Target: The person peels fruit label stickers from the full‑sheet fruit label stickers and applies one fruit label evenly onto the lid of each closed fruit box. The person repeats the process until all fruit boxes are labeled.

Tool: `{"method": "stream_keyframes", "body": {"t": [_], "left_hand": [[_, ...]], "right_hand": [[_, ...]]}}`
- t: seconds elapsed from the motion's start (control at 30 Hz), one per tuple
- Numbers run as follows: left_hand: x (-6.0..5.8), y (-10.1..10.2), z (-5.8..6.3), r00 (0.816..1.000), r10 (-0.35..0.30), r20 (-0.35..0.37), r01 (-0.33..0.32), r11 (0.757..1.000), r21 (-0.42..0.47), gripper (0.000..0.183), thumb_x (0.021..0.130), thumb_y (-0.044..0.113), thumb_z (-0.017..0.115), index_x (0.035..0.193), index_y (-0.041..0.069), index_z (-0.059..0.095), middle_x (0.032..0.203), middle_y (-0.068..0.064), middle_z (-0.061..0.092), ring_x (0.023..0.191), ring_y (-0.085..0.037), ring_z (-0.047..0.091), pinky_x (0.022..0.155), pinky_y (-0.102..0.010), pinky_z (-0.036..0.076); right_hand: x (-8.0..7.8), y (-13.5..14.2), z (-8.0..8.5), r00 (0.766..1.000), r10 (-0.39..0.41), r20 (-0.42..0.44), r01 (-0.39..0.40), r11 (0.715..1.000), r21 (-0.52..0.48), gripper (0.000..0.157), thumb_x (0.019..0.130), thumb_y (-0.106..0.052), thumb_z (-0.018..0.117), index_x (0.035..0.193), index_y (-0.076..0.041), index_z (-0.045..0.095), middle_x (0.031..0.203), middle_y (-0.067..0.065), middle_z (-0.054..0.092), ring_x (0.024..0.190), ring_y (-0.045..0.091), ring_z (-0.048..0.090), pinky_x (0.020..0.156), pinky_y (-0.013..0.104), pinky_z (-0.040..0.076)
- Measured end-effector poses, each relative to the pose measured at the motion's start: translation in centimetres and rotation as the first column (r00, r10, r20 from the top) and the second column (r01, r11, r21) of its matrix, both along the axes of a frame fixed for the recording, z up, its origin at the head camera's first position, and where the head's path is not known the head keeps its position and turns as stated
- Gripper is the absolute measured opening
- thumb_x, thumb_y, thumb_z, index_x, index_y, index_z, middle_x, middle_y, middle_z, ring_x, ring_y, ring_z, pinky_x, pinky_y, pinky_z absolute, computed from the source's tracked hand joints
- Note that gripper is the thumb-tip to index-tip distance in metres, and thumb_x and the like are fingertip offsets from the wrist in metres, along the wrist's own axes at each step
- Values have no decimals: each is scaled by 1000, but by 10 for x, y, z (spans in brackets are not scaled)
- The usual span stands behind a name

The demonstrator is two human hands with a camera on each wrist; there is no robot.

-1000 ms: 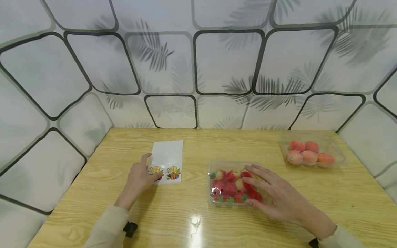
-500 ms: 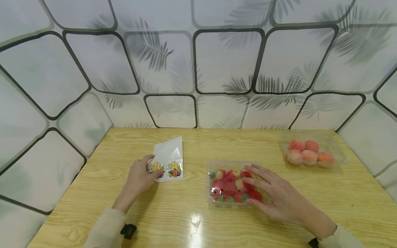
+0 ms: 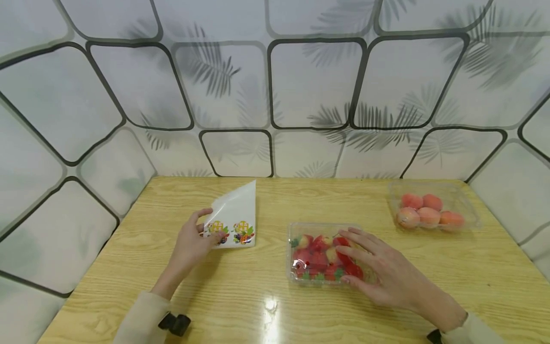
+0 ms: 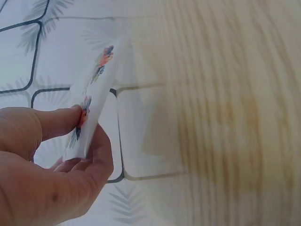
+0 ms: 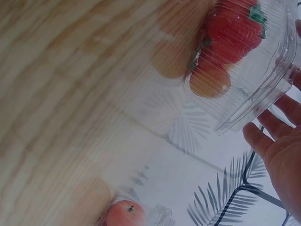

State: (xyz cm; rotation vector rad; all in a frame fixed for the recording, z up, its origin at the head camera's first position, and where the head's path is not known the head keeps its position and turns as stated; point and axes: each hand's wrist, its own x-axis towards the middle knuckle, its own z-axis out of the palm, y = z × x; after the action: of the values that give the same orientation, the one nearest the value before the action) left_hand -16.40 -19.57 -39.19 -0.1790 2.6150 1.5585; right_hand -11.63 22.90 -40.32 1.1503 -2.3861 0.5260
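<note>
My left hand (image 3: 193, 243) pinches the lower left side of a glossy white sheet (image 3: 240, 205), thumb in front and fingers behind. Two colourful fruit pictures are printed along its lower part. The sheet is tilted up, its upper right corner highest; in the left wrist view the sheet (image 4: 96, 103) appears nearly edge-on between thumb and fingers. My right hand (image 3: 388, 274) rests with fingers extended on the right part of a clear plastic box (image 3: 294, 229) of strawberries (image 3: 320, 243). The right wrist view shows fingertips (image 5: 256, 136) at the lid's edge.
At the back right of the wooden table (image 3: 275, 196) stands another clear plastic box (image 3: 466, 203) holding several peach-like fruits (image 3: 428, 217). A patterned wall covering (image 3: 309, 153) rises behind the table and along both sides.
The left hand has lifted the sheet from lying flat to a tilted-up position, its upper right corner rising. My right hand and the strawberry box have stayed in place.
</note>
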Motion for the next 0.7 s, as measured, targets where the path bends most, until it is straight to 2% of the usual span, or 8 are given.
{"method": "stream_keyframes", "body": {"t": [0.1, 0.23, 0.3, 0.37, 0.4, 0.53, 0.63, 0.7], "left_hand": [[2, 4, 4, 999, 14, 49, -21, 989, 143, 78, 97, 8, 70, 161, 10, 24, 136, -28, 60, 92, -16, 73, 74, -27, 59], [5, 10, 10, 996, 18, 92, -33, 985, 168, 90, 98, 16, 70, 162, -1, 10, 146, -32, 53, 106, -21, 72, 96, -37, 57], [5, 12, 12, 993, 3, 116, -22, 986, 165, 85, 100, 21, 67, 160, -8, 14, 146, -31, 54, 109, -21, 71, 100, -41, 56], [6, 13, 13, 989, -13, 147, -13, 985, 174, 73, 103, 24, 63, 155, -11, 27, 142, -29, 58, 109, -20, 71, 99, -41, 56], [6, 14, 14, 986, -19, 166, -12, 982, 186, 68, 104, 25, 61, 154, -11, 30, 141, -29, 59, 111, -22, 70, 95, -39, 58], [8, 13, 15, 972, -45, 232, 0, 982, 189, 64, 108, 29, 51, 155, -9, 30, 148, -30, 49, 125, -34, 62, 92, -40, 58], [9, 11, 15, 967, -49, 251, 9, 987, 158, 66, 106, 27, 52, 157, -7, 26, 151, -28, 44, 129, -37, 56, 90, -40, 58], [9, 10, 14, 968, -46, 248, 8, 988, 152, 62, 104, 23, 56, 155, -3, 33, 143, -26, 51, 120, -35, 61, 85, -37, 58]], "right_hand": [[1, 0, 1, 1000, -20, 22, 20, 1000, 20, 53, 92, -49, 74, 134, -18, 68, 146, 9, 59, 136, 34, 53, 122, 12, 12], [2, 0, 2, 999, -32, 25, 32, 999, 26, 53, 91, -49, 74, 134, -18, 67, 146, 7, 59, 136, 33, 54, 122, 12, 15], [2, 1, 2, 1000, -25, 11, 25, 1000, 14, 52, 91, -48, 74, 133, -18, 68, 144, 7, 60, 134, 34, 55, 122, 12, 16], [2, 1, 2, 1000, -27, 12, 27, 1000, 17, 52, 91, -48, 75, 133, -18, 68, 144, 8, 60, 133, 34, 56, 122, 13, 20], [2, 1, 2, 1000, -27, 13, 27, 999, 19, 52, 90, -47, 76, 133, -18, 68, 144, 8, 60, 133, 34, 56, 121, 17, 28], [3, 1, 3, 998, -56, 39, 54, 997, 59, 55, 86, -42, 81, 133, -19, 68, 146, 6, 59, 136, 33, 54, 113, 35, 47], [3, 1, 4, 997, -66, 46, 62, 995, 72, 55, 85, -42, 82, 133, -19, 68, 147, 5, 59, 137, 32, 54, 106, 44, 52], [3, 1, 4, 998, -59, 35, 56, 996, 63, 54, 87, -43, 80, 133, -19, 68, 145, 6, 60, 135, 33, 55, 102, 47, 54]]}}
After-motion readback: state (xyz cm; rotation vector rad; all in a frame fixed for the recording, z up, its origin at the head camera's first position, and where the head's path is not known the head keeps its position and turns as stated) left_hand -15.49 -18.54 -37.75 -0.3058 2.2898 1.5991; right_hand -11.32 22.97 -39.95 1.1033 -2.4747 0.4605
